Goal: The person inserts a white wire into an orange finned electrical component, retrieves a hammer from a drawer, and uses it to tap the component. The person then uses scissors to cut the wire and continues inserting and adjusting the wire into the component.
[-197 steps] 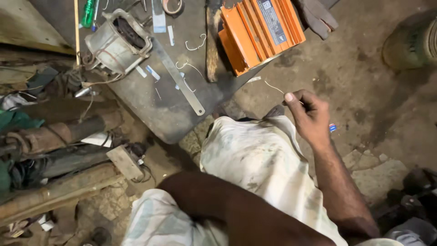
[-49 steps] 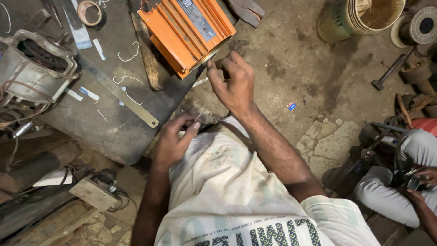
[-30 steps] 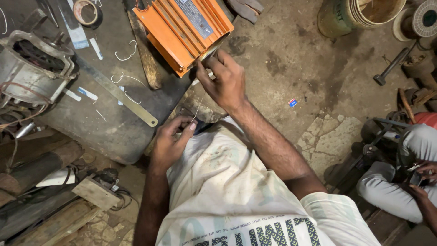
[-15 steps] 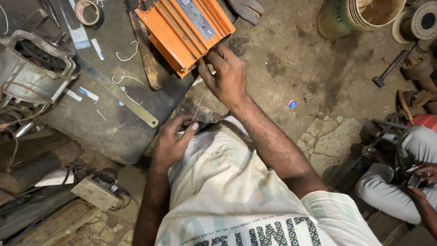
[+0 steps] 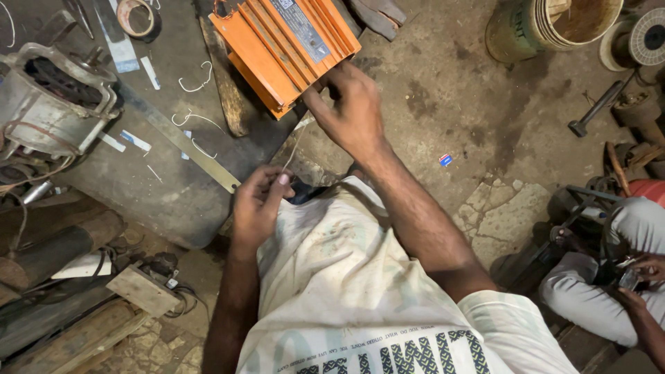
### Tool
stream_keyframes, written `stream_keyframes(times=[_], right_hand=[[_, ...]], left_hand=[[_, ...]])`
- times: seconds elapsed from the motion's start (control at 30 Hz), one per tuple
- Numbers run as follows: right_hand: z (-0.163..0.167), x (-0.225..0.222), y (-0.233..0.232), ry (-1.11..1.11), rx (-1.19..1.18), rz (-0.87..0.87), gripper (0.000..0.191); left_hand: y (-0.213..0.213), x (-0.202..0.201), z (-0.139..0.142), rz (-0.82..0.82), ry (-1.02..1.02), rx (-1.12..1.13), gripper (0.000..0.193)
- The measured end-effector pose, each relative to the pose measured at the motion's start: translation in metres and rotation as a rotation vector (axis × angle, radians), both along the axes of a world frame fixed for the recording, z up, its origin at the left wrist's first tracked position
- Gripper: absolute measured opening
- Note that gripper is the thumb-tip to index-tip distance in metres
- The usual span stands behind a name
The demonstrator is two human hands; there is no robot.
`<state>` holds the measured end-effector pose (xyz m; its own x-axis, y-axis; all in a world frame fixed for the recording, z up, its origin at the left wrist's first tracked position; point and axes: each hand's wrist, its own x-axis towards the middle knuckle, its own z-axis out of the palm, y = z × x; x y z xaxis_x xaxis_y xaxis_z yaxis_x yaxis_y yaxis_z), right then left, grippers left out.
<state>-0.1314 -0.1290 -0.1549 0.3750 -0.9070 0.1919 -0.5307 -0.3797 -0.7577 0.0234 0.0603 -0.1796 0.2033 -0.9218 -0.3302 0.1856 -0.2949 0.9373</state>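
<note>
A thin pale thread or wire (image 5: 296, 147) runs taut between my two hands. My left hand (image 5: 258, 204) pinches its lower end just above my knee, over the white cloth (image 5: 332, 270) on my lap. My right hand (image 5: 350, 111) is raised and pinches the upper end, right beside the lower corner of an orange ribbed metal housing (image 5: 284, 43) that lies on the floor. Whether the hand touches the housing I cannot tell.
A grey motor casing (image 5: 52, 104) sits at the far left by a flat metal bar (image 5: 181, 142) and a wooden handle (image 5: 223, 83). A tape roll (image 5: 137, 16) lies at top left, a bucket (image 5: 547, 24) at top right. Another person (image 5: 623, 263) sits at the right edge.
My right hand has risen from my knee towards the orange housing, drawing the thread longer. My left hand has stayed at the knee. Earlier only the right hand held a strand.
</note>
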Motion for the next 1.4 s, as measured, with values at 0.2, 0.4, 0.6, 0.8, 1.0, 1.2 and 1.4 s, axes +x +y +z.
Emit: stream_keyframes(times=[0.2,0.4,0.6,0.8,1.0,1.2,1.4], right_hand=[[0.012,-0.028,0.005,-0.082,0.009,0.07,0.033],[0.0,-0.029,0.009,-0.106,0.02,0.244,0.06],[-0.013,-0.019,0.021,-0.298,0.263,0.071,0.033],[-0.036,0.006,0.015,-0.41,0.488,-0.051,0.037],[-0.026,0.003,0.02,-0.586,0.748,-0.024,0.021],[-0.002,-0.021,0.021,-0.509,0.726,0.08,0.017],[-0.006,-0.019,0.007,-0.396,0.692,0.115,0.017]], left_hand=[[0.002,0.006,-0.007,0.036,-0.018,-0.037,0.014],[0.002,0.006,0.0,0.101,0.057,-0.026,0.013],[0.016,0.016,0.006,0.026,0.014,-0.026,0.014],[0.019,0.011,0.006,0.022,0.035,0.013,0.016],[0.024,0.006,0.021,-0.128,0.03,0.028,0.019],[0.022,0.002,0.035,-0.232,0.004,0.077,0.018],[0.013,-0.004,0.034,-0.264,-0.073,0.012,0.018]])
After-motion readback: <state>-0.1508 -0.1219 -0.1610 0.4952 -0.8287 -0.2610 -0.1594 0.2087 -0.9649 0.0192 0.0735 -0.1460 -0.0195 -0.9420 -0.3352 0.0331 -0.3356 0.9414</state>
